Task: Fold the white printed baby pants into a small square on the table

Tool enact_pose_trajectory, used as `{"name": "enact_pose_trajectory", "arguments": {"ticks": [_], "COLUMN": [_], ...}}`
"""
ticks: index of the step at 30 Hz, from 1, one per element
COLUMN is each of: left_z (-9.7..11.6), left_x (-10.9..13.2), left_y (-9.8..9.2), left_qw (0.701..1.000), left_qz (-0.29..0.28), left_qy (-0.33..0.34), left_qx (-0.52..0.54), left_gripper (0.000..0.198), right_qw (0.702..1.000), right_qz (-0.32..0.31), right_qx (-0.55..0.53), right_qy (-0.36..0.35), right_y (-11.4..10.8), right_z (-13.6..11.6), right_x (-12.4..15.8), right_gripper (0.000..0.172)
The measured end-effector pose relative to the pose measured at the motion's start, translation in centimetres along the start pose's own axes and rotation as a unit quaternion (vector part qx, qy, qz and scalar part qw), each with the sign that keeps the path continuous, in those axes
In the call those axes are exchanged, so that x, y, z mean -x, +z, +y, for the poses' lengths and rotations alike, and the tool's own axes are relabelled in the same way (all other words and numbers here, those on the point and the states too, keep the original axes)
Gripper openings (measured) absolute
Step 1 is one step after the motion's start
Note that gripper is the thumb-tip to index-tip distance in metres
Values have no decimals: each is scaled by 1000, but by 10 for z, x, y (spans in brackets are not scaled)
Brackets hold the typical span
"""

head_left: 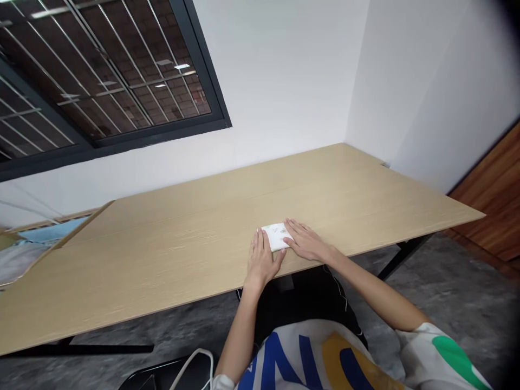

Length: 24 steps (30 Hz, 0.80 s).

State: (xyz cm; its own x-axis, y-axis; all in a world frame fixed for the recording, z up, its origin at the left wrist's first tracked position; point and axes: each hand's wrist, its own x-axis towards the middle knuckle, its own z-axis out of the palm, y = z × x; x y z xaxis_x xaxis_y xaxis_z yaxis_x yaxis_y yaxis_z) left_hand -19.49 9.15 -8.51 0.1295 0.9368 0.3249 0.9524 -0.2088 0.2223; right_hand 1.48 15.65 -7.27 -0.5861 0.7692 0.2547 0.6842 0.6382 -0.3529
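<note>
A small white rectangular item (277,236), perhaps a folded cloth or a soft packet, lies flat on the wooden table (182,238) close to its front edge. Faint printed marks show on its top; its exact kind I cannot make out. My left hand (262,260) rests at its left side, fingers stretched forward and thumb out to the right. From the right, my right hand (304,240) lies flat over its right end, with fingers extended and thumb near the lower corner. Both palms face down, and part of the white item is hidden under the fingers.
At the table's left end stands an open box (60,246) with light blue and whitish soft material inside. A barred window (122,70) is set in the white wall behind. A black chair (170,374) with a white strap is at lower left, and wooden panelling (495,200) at right.
</note>
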Motion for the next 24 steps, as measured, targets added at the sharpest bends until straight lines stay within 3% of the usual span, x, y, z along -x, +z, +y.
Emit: {"name": "enact_pose_trajectory", "arguments": {"ticks": [6,12,15,20,24], "left_z": [-6,-7,-9,-8,-7], "left_x": [11,0,-9,-17,-17], "left_y": [-20,-32,-33,-40,-52], "left_qw": [998,999,999,998,993], "left_qz": [54,-21,-26,46,111], "left_qy": [-3,46,35,28,-31], "left_qx": [-14,1,8,29,39], "left_gripper": [79,75,59,35,28], "right_qw": [996,993,991,993,979], "right_qz": [42,-36,-43,-3,-17], "right_qx": [-3,-36,-61,-76,-183], "right_qy": [-80,-110,-114,-93,-89], "right_y": [-19,-32,-33,-35,-43], "right_z": [-2,9,17,18,11], "right_x": [9,6,-4,-23,-43], "right_gripper": [72,72,71,52,34]}}
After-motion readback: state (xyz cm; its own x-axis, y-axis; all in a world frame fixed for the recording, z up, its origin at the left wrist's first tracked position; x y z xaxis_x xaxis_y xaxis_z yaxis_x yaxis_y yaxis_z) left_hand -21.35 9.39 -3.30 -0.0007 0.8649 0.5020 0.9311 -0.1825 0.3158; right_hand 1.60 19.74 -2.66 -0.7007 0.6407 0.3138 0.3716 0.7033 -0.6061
